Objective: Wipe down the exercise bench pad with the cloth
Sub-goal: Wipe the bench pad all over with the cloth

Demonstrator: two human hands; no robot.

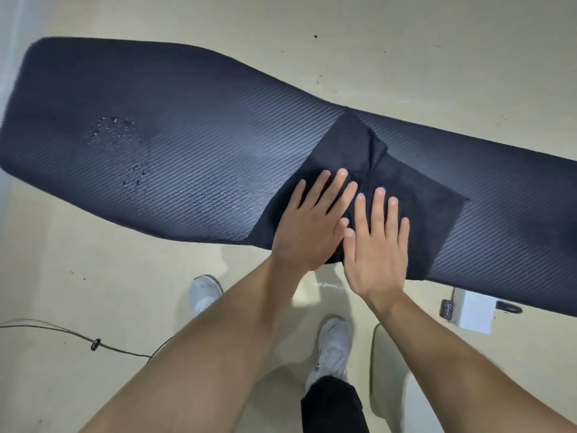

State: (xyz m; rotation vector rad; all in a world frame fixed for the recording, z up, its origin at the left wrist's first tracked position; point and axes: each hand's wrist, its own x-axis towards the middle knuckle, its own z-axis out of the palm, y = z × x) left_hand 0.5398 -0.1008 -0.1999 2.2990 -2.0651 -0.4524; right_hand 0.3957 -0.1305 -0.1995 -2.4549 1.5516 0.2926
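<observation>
The exercise bench pad [187, 145] is long, dark and ribbed, stretching from the upper left to the right edge of the head view. Patches of water droplets [114, 131] sit on its wide left part. A dark cloth [352, 142] lies spread across the pad's narrow middle, with a fold running down it. My left hand [309, 226] and my right hand [376, 242] press flat on the cloth side by side, fingers extended and nearly touching each other, at the pad's near edge.
The bench stands on a pale floor [406, 51]. My white shoes [332, 348] are below the pad's near edge. A thin cable [71, 334] trails over the floor at lower left. A white box-like part [473, 310] shows under the pad at right.
</observation>
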